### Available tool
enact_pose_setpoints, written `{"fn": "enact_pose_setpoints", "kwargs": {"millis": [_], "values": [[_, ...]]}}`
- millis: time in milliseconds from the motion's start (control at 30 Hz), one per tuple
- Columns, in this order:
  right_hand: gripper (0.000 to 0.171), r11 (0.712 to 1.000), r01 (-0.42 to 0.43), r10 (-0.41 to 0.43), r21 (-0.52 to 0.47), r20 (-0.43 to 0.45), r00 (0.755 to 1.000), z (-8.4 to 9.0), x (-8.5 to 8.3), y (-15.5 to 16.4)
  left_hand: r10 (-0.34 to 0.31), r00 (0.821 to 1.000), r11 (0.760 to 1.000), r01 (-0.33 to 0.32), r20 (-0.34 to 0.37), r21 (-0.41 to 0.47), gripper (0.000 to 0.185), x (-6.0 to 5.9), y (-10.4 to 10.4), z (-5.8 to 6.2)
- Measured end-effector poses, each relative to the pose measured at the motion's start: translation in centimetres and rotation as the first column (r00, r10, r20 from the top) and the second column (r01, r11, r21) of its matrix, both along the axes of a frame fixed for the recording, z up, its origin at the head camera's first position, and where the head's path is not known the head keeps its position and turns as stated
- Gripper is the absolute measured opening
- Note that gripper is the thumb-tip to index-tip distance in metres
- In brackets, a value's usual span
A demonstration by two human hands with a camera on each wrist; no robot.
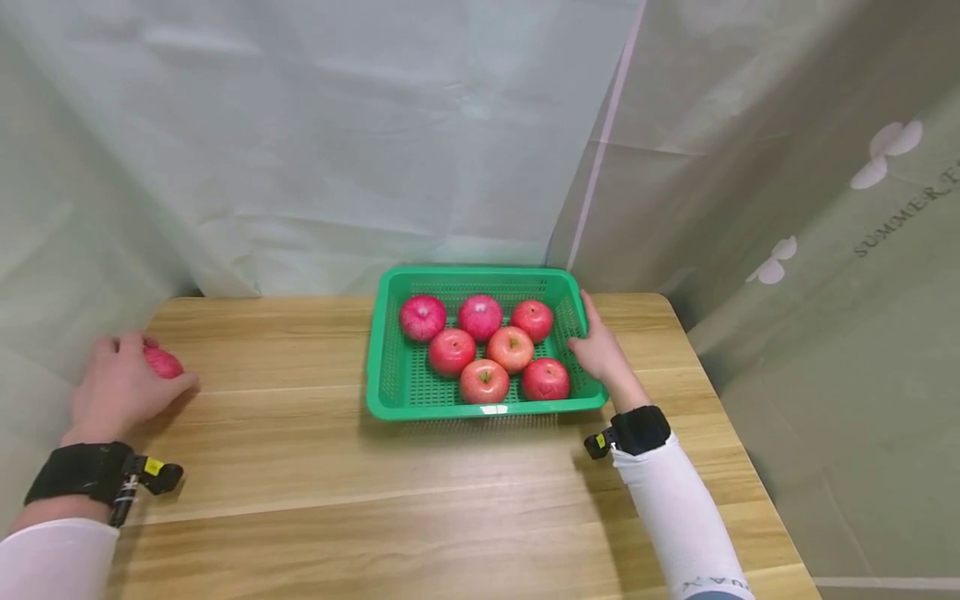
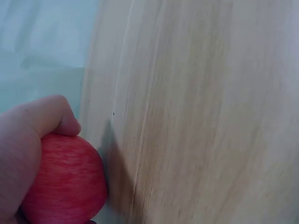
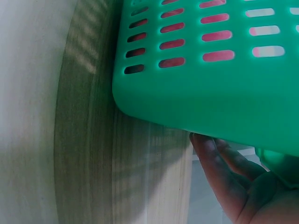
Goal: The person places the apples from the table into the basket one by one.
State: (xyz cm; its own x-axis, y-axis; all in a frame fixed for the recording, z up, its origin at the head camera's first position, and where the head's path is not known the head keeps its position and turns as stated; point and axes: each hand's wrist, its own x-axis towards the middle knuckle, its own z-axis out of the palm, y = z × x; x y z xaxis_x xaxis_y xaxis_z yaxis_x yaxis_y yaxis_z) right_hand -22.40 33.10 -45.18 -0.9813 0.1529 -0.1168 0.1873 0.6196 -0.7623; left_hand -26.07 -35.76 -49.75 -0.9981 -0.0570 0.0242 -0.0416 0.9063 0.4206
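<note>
At the left end of the table my left hand grips a red apple, fingers over its far side and thumb on the near side. In the left wrist view the apple shows streaky red skin, partly covered by the hand. My right hand holds the right rim of a green plastic basket, thumb over the inside and fingers along the outer wall. Several red and pinkish apples lie inside it. From the right wrist, the fingers appear under the slotted basket wall.
The wooden table carries the basket toward its back edge. Pale sheeting hangs close behind and on both sides, with printed petals and lettering on the right sheet.
</note>
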Motion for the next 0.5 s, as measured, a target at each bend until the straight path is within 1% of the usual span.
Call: {"fn": "enact_pose_setpoints", "kwargs": {"millis": [100,233,367,500], "values": [[0.092,1.000,-0.001,0.001,0.004,0.002,1.000,0.0,0.0,0.0,0.022,1.000,1.000,-0.022,-0.015,0.015,0.095,0.1,0.3,0.1],[0.092,1.000,-0.001,0.001,0.005,-0.002,1.000,-0.1,-0.1,0.0,-0.001,0.999,1.000,0.002,-0.048,0.031,0.094,-0.2,1.3,0.8],[0.092,1.000,-0.001,0.001,0.008,-0.008,1.000,0.0,0.0,0.0,-0.062,0.993,0.997,0.065,-0.102,0.030,0.089,-0.7,3.0,1.9],[0.092,1.000,-0.005,0.005,0.006,-0.006,1.000,0.0,0.1,-0.1,-0.137,0.977,0.989,0.143,-0.166,0.024,0.081,-0.8,5.8,3.4]]}}
